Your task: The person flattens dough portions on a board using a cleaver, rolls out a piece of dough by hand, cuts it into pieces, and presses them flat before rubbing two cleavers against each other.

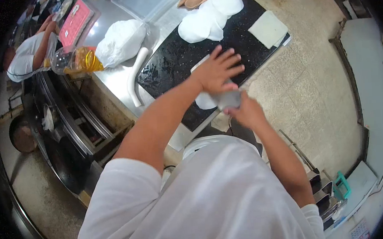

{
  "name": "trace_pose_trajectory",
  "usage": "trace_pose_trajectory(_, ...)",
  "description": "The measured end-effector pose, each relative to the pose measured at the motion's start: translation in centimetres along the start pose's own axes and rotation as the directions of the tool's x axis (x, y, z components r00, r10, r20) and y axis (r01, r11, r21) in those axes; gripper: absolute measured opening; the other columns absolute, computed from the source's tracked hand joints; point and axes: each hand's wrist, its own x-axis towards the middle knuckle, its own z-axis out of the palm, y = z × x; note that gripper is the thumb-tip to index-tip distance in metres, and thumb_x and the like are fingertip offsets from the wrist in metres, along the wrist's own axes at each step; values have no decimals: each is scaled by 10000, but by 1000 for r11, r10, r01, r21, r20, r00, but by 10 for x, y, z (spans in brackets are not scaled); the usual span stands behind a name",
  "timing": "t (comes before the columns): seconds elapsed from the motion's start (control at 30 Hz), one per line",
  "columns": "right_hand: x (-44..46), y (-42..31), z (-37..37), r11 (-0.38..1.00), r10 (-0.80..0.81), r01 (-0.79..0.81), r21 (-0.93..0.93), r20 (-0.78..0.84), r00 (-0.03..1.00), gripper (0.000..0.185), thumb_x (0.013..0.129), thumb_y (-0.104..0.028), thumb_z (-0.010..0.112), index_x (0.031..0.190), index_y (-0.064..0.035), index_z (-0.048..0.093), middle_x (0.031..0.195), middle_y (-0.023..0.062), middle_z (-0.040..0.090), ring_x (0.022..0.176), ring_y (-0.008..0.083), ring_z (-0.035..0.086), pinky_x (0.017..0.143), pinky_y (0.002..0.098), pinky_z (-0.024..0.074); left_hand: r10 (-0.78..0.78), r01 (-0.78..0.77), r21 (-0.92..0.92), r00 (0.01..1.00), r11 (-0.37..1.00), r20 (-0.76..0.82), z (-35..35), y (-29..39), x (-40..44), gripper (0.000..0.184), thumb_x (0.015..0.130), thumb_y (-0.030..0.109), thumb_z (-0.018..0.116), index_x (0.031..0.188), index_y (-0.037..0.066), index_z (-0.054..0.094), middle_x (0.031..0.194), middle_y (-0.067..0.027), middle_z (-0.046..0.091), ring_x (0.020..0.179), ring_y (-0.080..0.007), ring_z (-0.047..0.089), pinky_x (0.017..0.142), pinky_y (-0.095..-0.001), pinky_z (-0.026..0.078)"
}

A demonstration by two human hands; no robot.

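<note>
Extending left hand (218, 70) palm-down, splayed wide and empty-looking, over black speckled slab (171, 68). Gripping blurred grey flat tool (229, 100) in curled right hand (248, 111), beside thin white sheet (205, 101).

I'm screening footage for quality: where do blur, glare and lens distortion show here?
Head view: the grey tool in the right hand is smeared, probably by motion; head view: bright glare on the steel counter beside the pink container; head view: strong fisheye bowing, with black corners.
</note>
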Motion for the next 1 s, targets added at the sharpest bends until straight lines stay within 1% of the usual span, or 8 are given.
trace_pose_trajectory(0.07,-35,23,27,989,3,-38,146,229,974,810,730,-455,866,1239,48,486,1028,292,703,978,448,692,832,514,550,16,-11,-99,998,995,55,11,44,-31,646,926,639,526,1415,220,579,1475,-86,537,1465,-326,376,1219,-628,143)
trace_pose_trajectory(0.2,-36,12,6,945,181,-247,214,287,941,823,735,-438,866,1266,50,469,1032,300,700,980,451,692,837,517,547,154,-131,-189,981,973,116,15,53,-9,647,914,647,536,1385,210,608,1491,-64,523,1468,-328,365,1218,-631,147)
trace_pose_trajectory(0.37,36,12,-31,1000,-26,27,-4,77,997,741,732,-422,861,1200,37,516,939,283,716,904,457,705,774,509,560,-8,8,-1,998,1000,58,-2,-10,31,674,910,630,560,1433,205,567,1531,-106,478,1476,-365,343,1202,-626,184)
trace_pose_trajectory(0.57,-24,36,20,972,-96,42,229,229,969,735,761,-402,845,1239,34,495,947,272,718,907,461,702,791,504,556,-29,42,-109,993,993,115,21,48,-27,741,888,704,514,1469,243,534,1575,-108,429,1528,-364,254,1214,-666,53)
trace_pose_trajectory(0.6,-34,41,23,972,-101,46,229,234,967,735,761,-402,845,1239,34,495,947,272,718,907,461,702,791,504,556,76,-42,-157,974,987,212,18,61,-28,728,899,709,498,1457,243,547,1571,-97,437,1522,-355,269,1218,-658,71)
trace_pose_trajectory(0.73,-27,39,-8,965,140,-183,187,221,965,760,717,-407,885,1201,30,495,944,263,719,909,440,708,777,497,553,76,-54,-128,982,990,170,17,59,10,690,918,683,500,1424,219,578,1550,-87,462,1499,-344,311,1208,-644,145)
trace_pose_trajectory(0.9,33,33,-55,999,-48,45,21,132,990,723,783,-389,836,1253,51,508,992,274,715,943,438,706,804,505,560,-48,48,5,998,999,27,9,10,48,694,922,668,516,1434,202,572,1569,-101,437,1490,-360,318,1206,-628,180)
trace_pose_trajectory(1.0,14,20,-34,991,-50,41,125,66,997,680,793,-387,825,1229,44,532,991,277,714,949,449,701,820,506,557,-77,74,-97,996,993,-33,3,8,37,684,922,651,538,1445,212,560,1593,-96,402,1502,-356,300,1208,-627,179)
